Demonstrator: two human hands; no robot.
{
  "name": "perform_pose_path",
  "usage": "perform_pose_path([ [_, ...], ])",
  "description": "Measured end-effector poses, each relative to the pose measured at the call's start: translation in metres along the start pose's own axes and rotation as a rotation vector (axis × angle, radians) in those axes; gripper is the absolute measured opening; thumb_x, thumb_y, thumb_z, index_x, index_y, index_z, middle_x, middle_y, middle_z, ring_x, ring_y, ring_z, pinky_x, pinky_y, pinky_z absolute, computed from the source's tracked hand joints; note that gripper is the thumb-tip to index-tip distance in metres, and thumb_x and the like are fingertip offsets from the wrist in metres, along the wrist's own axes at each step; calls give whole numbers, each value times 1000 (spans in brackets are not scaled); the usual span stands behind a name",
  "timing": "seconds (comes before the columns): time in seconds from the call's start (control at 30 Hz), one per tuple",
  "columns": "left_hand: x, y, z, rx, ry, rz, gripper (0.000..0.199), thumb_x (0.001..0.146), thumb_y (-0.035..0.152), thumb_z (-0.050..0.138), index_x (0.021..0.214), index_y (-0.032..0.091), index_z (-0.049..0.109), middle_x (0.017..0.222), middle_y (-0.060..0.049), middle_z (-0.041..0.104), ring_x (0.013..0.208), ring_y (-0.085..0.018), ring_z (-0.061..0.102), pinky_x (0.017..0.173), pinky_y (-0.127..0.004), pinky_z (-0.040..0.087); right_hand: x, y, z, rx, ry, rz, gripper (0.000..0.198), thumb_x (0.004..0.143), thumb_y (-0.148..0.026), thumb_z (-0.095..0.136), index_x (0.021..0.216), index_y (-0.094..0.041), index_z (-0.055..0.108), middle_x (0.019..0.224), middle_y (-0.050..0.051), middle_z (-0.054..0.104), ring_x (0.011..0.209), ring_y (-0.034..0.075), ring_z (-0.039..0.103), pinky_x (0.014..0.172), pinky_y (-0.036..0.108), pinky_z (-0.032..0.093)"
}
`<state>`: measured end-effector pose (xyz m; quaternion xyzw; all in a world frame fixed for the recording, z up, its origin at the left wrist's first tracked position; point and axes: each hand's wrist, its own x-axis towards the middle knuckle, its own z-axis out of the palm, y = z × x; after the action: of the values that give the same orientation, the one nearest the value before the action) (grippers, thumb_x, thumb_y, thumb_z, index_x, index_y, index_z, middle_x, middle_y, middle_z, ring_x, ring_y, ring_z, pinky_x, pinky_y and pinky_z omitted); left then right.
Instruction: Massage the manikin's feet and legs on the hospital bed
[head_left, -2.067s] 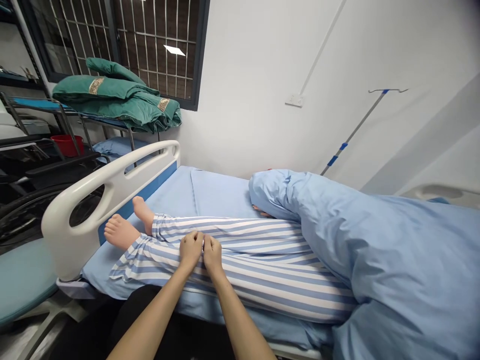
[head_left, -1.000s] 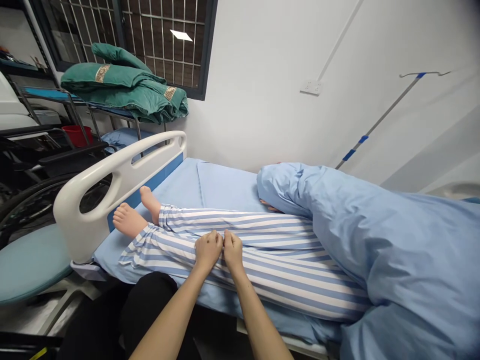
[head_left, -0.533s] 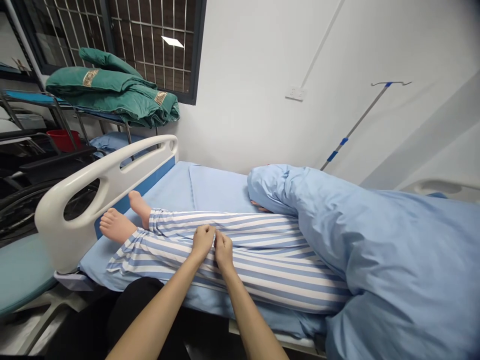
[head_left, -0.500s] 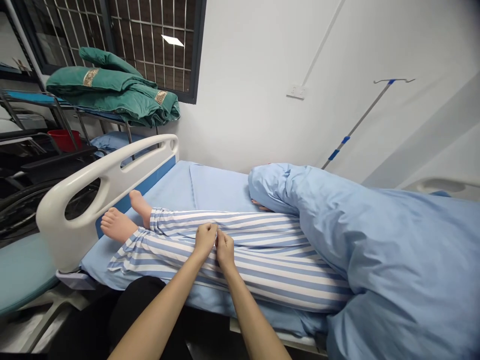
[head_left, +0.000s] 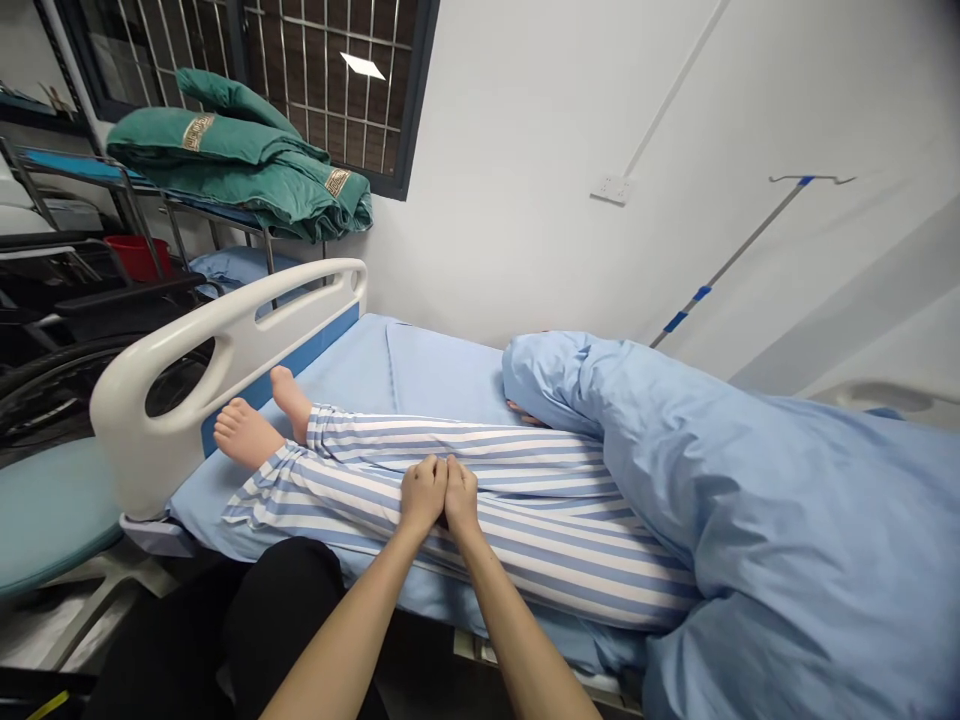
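My left hand and my right hand are side by side, knuckles up, touching each other. Both have curled fingers, and whatever might be inside them is hidden. Beneath them lie the blue-and-white striped trousers on the legs of a figure stretched out on the bed; I cannot tell whether the hands press on the cloth. Two bare feet, smooth like a mannequin's, stick out of the cuffs at the left. A light blue quilt covers the figure from the thighs up.
Left of the feet rises the cream footboard, beside a round teal stool. A wheelchair and a rack with folded green quilts stand beyond. An IV pole leans into view at the far side, before the wall.
My hands have come closer together, their knuckles now level and touching. The whole view has shifted slightly, with the bed's foot end a little further right. The trousers and quilt look unchanged.
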<state>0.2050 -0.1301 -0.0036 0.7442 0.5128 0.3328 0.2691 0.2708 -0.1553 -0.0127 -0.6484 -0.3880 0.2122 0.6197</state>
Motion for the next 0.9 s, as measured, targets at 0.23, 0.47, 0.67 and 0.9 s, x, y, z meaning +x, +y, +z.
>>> perform_pose_path([
  [0.23,-8,3,3,250,-114,74,29,86,32,36,77,20,61,76,-6,66,72,-18,59,62,-25,33,-2,-20,-28,-252,-39,-183,42,82,-47,39,51,-19,33,46,-6,33,48,9,31,48,23,24],
  [0.47,-7,4,3,278,-119,58,33,88,32,31,82,20,60,77,-7,66,74,-18,59,64,-25,34,-13,4,-21,-347,18,-159,38,85,-40,35,55,-19,40,50,-2,45,52,11,38,51,23,25],
  [0.67,-6,4,1,226,-119,17,31,88,32,32,80,20,60,76,-6,64,74,-17,57,64,-25,33,-12,3,-20,-325,4,-143,38,86,-38,34,56,-19,46,52,-1,49,53,12,41,51,23,26],
  [0.9,8,22,0,-201,-62,-49,32,80,28,40,51,17,43,50,3,44,53,-10,41,54,-22,26,-2,4,-27,-68,-36,-68,40,83,-44,36,52,-19,38,48,-4,38,49,10,33,48,23,27],
])
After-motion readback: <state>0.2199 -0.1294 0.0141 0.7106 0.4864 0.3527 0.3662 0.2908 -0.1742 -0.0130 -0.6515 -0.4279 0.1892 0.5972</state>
